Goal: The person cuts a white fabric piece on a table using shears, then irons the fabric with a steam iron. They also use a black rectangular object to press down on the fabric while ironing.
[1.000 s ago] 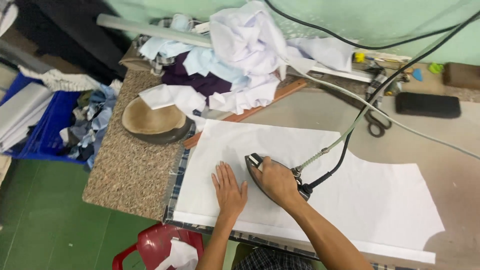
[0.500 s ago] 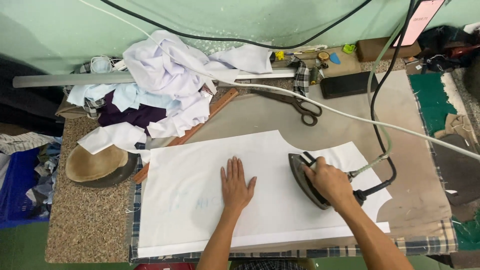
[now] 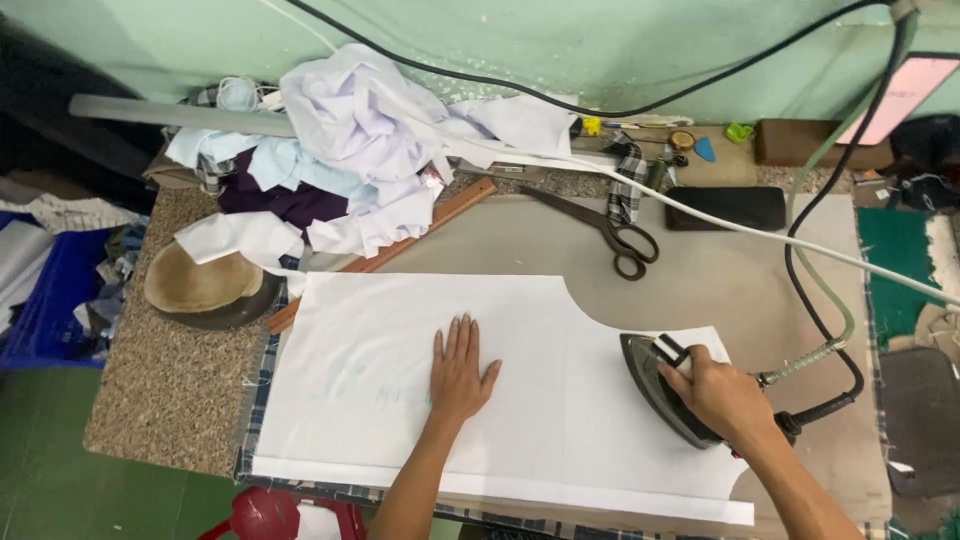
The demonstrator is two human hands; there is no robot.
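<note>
The right hand [image 3: 722,398] now has its fingers clamped on the handle of the iron [image 3: 665,388], which sits on the right end of the white cloth [image 3: 560,400], near its curved cut. Half a second ago it stood slightly further left; a second ago it was at the cloth's middle, so the pressing has run rightward. The left hand [image 3: 460,370] lies flat, fingers apart, pinning the cloth's middle to the surface [image 3: 700,270], as before. Scissors [image 3: 610,230] and a wooden ruler [image 3: 400,245] lie beyond, a heap of clothes [image 3: 350,140] behind
</note>
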